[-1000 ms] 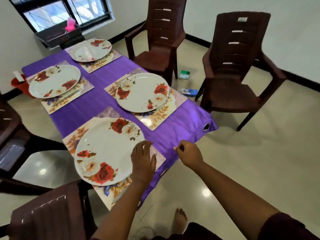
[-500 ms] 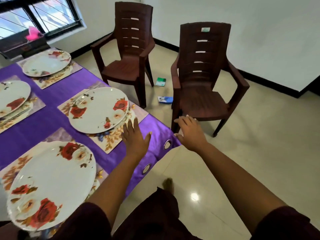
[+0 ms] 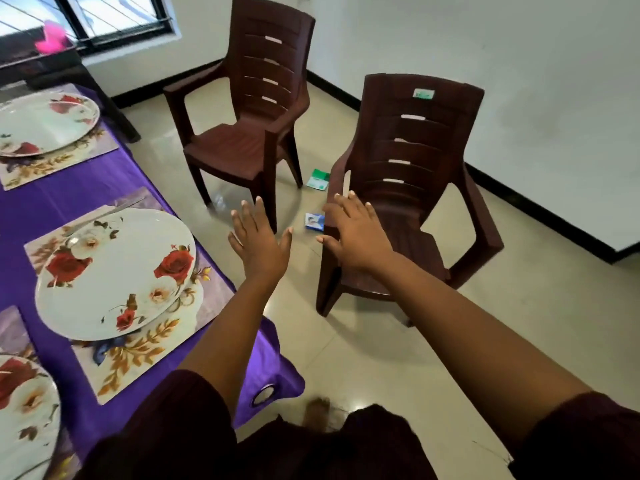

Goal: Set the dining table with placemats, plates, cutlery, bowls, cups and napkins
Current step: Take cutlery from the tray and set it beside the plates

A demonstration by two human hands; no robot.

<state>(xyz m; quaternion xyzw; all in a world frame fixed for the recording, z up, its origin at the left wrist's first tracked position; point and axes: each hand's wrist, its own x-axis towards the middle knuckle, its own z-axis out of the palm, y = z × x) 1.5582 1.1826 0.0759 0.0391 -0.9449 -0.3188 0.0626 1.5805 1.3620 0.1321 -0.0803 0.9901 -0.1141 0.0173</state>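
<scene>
Both the left hand point(image 3: 258, 239) and right hand point(image 3: 353, 230) are spread and empty; the flowered plate point(image 3: 116, 271) on the desk point(image 3: 104, 181), probably brittle and slick, wants lifting by its rim.

No writing can be read anywhere here. The small green sticker point(image 3: 423, 94) at the top of the nearer chair's point(image 3: 408, 188) back is too blurred to make out, and so are the two packets point(image 3: 318, 179) on the floor between the chairs.
</scene>
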